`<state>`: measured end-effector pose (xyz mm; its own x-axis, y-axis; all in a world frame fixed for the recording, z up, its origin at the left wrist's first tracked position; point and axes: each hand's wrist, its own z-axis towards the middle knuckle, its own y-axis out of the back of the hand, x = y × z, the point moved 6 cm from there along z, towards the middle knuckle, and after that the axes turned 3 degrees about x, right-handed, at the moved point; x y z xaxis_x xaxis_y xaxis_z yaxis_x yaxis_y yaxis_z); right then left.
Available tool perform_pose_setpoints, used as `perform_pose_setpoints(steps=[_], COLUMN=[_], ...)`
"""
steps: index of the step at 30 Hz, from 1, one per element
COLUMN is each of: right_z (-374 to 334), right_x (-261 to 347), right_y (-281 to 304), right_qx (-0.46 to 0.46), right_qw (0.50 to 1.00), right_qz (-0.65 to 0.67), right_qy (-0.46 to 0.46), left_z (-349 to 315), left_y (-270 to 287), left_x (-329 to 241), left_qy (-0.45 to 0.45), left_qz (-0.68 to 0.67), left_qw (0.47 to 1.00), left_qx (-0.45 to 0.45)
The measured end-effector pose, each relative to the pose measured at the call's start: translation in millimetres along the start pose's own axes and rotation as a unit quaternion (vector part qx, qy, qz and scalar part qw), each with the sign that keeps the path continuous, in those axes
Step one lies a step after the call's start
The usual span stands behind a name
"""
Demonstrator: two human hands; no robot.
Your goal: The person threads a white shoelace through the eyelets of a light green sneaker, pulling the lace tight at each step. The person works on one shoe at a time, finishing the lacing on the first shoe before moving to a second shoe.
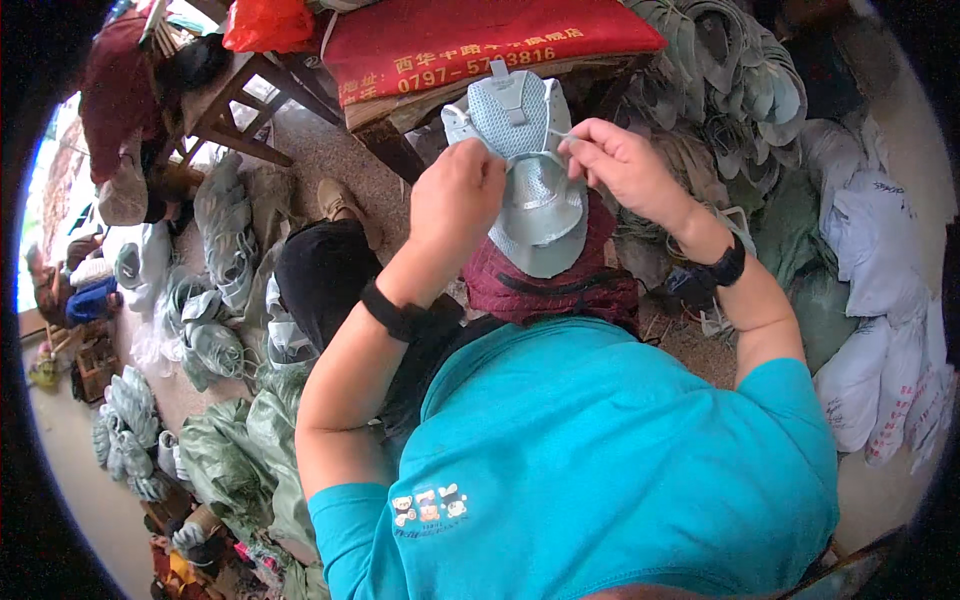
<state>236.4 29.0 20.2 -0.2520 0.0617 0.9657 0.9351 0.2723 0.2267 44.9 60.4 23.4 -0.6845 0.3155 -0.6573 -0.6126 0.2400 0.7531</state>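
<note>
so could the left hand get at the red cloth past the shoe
Probably yes: the red cloth lies just ahead of the left hand, and nothing seems to stand between them left of the shoe.

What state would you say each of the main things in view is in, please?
Pale mesh shoe: untied
Shoelace: pinched in the right hand
Left hand: curled, fingertips hidden
Red printed cloth: spread over the wooden table
White sacks: filled, piled up
Green sack at lower left: crumpled
Black wristband: worn
</note>
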Motion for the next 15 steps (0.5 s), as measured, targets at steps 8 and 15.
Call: perform_pose_setpoints(steps=[8, 15], right_z=[10.5, 24.0], right_x=[-2.0, -7.9], right_y=[-2.9, -1.1], right_qx=[-0.006, 0.073], right_qw=[0.992, 0.992], right_qz=[-0.122, -0.064], right_qy=[0.039, -0.077], left_z=[13.7, 27.6], left_y=[31.2, 23.1], left_x=[-16.3, -9.1], left_qy=[-0.215, -0.201], left_qz=[0.037, 0.054], left_qw=[0.974, 0.97], left_qx=[0.054, 0.124])
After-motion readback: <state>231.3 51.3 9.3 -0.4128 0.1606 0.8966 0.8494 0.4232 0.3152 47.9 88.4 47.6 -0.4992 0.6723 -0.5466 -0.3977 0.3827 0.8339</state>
